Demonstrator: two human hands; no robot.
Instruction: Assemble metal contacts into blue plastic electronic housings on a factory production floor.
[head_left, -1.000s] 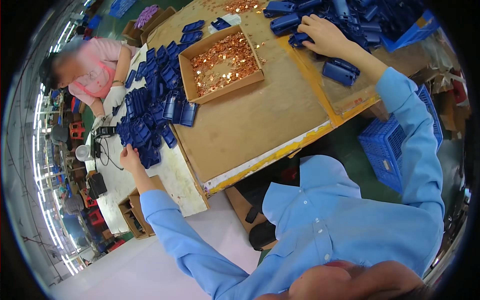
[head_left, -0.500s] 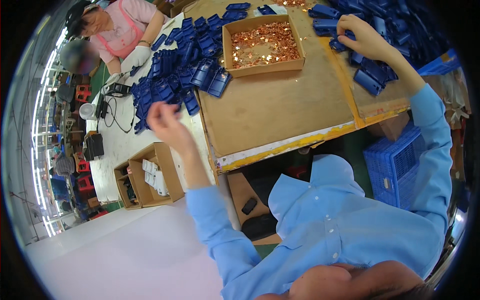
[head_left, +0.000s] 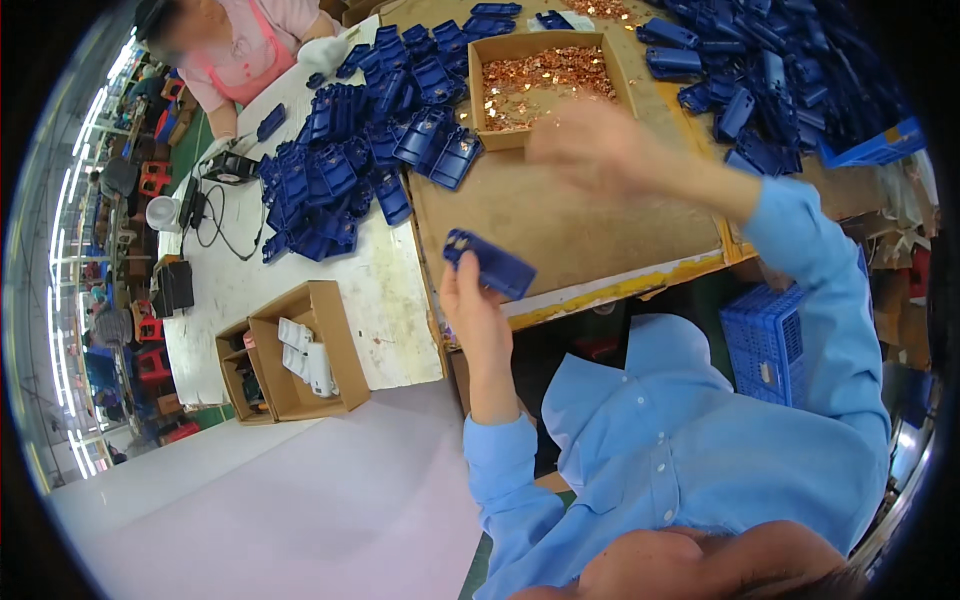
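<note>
My left hand (head_left: 480, 325) is closed on a dark blue plastic casing (head_left: 497, 267), held tilted above the front edge of the brown board. Small metal bits show at the casing's upper end. Smeared by motion, my right hand (head_left: 590, 145) is over the near right edge of a shallow cardboard box (head_left: 505, 140). Inside that box lie many small copper-coloured metal pieces (head_left: 550, 72). Whether the right fingers hold anything cannot be made out. To the left of the box spreads a heap of blue casings (head_left: 330, 165), several showing their hollow side.
More blue casings (head_left: 770, 80) are heaped at the right, by a blue crate (head_left: 880, 145). A divided cardboard box (head_left: 345, 375) with white parts stands at the left front. Across the table a co-worker in pink (head_left: 250, 50) sits near a small black device (head_left: 232, 168).
My left hand has come rightward from the left heap, and a blue casing is now in it. My right hand has left the right-hand heap and swung left to the copper-piece box.
</note>
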